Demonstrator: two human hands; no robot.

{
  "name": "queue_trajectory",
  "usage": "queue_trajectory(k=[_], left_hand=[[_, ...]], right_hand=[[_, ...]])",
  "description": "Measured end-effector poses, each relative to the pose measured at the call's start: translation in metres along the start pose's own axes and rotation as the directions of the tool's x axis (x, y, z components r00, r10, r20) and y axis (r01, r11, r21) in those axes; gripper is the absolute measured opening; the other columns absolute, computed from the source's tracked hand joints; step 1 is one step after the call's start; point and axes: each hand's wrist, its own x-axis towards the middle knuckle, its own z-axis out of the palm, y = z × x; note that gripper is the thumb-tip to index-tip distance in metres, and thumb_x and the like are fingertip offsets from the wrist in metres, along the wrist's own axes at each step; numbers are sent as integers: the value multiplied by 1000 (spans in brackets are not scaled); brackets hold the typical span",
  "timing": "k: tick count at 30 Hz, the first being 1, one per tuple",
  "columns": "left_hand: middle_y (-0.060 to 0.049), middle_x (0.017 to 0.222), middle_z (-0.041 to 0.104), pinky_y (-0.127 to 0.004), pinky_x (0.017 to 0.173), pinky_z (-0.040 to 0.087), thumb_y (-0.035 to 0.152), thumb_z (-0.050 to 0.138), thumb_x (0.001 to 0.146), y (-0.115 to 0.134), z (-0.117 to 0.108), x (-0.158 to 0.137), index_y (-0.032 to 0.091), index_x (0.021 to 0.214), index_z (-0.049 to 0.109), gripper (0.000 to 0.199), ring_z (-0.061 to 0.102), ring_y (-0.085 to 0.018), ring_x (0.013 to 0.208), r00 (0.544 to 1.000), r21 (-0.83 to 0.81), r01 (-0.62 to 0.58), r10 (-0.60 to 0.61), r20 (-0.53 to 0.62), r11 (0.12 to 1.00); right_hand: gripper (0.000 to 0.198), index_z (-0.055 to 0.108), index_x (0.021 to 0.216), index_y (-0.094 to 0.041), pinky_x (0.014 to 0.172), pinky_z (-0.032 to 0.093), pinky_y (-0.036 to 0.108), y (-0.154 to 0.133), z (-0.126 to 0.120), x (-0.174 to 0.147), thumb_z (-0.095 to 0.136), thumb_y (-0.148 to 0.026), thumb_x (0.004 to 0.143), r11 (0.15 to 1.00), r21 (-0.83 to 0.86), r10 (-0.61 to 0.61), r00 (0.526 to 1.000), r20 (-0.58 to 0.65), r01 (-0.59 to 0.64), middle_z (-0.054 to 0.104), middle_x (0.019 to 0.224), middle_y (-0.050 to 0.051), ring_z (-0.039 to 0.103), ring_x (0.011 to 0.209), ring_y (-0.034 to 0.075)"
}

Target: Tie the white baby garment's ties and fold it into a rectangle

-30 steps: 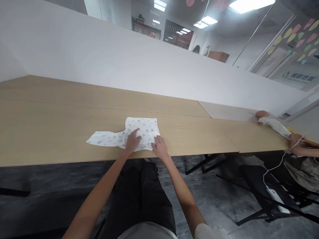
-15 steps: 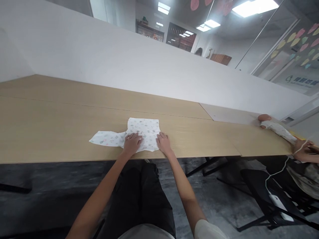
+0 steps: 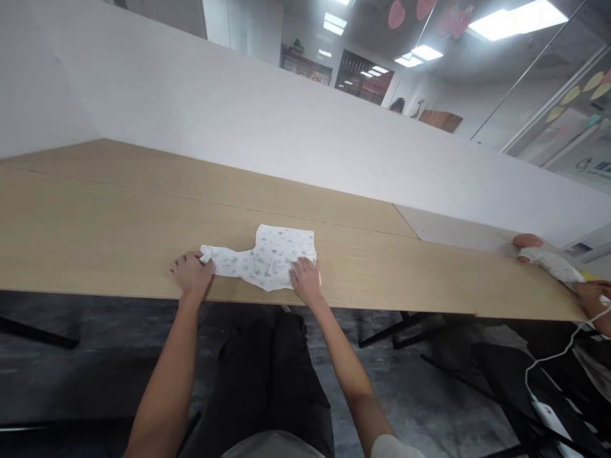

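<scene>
A small white baby shirt (image 3: 284,243) with a scattered print lies partly folded on the wooden table (image 3: 119,235), one sleeve stretched out to the left. At that sleeve's end, my left hand (image 3: 192,273) has its fingers closed on the bunched cuff. My right hand (image 3: 306,280) rests on the lower right part of the shirt, fingers spread and laid over the fabric. The cloth under my right palm is hidden.
A white wall (image 3: 214,121) runs along the table's far side. To the right, a doll (image 3: 548,261) in pale printed clothing lies by another person's hand (image 3: 592,299). A white cable leads down to a power strip (image 3: 554,420) on a black chair.
My left hand has moved left from the shirt's body to the sleeve end and gripped it, bunching the cuff. My right hand has stayed at the shirt's right side. The view has shifted slightly.
</scene>
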Motion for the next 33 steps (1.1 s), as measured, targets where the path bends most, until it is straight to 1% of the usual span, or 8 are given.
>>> queue_trajectory(k=[3, 6, 9, 13, 16, 20, 24, 33], left_hand=[[-8, 84, 65, -36, 76, 47, 33, 57, 77, 29, 5, -4, 17, 95, 55, 25, 60, -25, 83, 999, -211, -33, 32, -6, 977], [-6, 94, 68, -32, 79, 48, 31, 53, 81, 72, 14, -26, 18, 99, 56, 23, 63, -21, 85, 979, -328, -204, 201, -45, 922], [-8, 101, 70, -34, 87, 48, 27, 49, 84, 110, 30, -62, 19, 98, 61, 21, 64, -23, 96, 882, -325, -434, 470, 38, 840], [-10, 107, 71, -39, 95, 45, 21, 46, 86, 130, 49, -108, 19, 101, 67, 25, 63, -26, 104, 691, -281, -642, 697, 190, 713], [-11, 116, 69, -44, 104, 40, 20, 45, 87, 124, 53, -121, 20, 109, 67, 31, 60, -27, 112, 616, -246, -716, 757, 220, 654], [-13, 134, 60, -54, 116, 23, 29, 49, 88, 99, 50, -113, 21, 124, 61, 39, 49, -31, 130, 639, -113, -736, 740, 207, 667], [-19, 146, 47, -55, 114, 27, 42, 53, 87, 69, 47, -96, 16, 132, 57, 52, 36, -37, 140, 660, -59, -722, 712, 241, 689], [-17, 147, 47, -52, 115, 28, 46, 43, 92, 51, 47, -91, 16, 136, 53, 54, 37, -32, 140, 597, -108, -762, 757, 267, 639]], right_hand=[[23, 68, 108, -20, 111, 24, 55, -3, -1, -1, 48, -24, 96, 1000, -12, -19, 998, 63, 20, 66, 121, 12, 55, 116, 26], [23, 69, 103, -19, 108, 29, 50, -6, -2, -1, 48, -22, 96, 999, 52, 11, 998, 64, -14, 68, 114, 11, 58, 111, 25], [29, 68, 106, -18, 99, 41, 36, -8, -3, 6, 41, -27, 99, 941, 309, 145, 989, -8, -136, 70, 109, 10, 62, 108, 21], [46, 65, 100, -16, 63, 52, 23, -3, -1, 23, 28, -44, 101, 568, 738, 439, 893, 102, -364, 69, 81, 5, 66, 70, 15], [34, 63, 106, -15, 47, 47, 19, 4, 1, 30, 47, -42, 93, 396, 801, 522, 828, 206, -449, 64, 71, 0, 59, 53, 11], [35, 60, 117, -14, 42, 43, 15, 11, 4, 30, 54, -20, 83, 459, 727, 532, 814, 234, -510, 60, 70, -3, 55, 44, 7], [41, 59, 121, -14, 49, 46, 17, 13, 9, 29, 48, -14, 81, 598, 642, 510, 846, 156, -479, 59, 71, -4, 56, 45, 7], [37, 63, 112, -15, 78, 48, 28, 19, 13, 30, 41, -8, 83, 860, 326, 417, 909, -8, -392, 70, 90, 6, 65, 82, 19]])
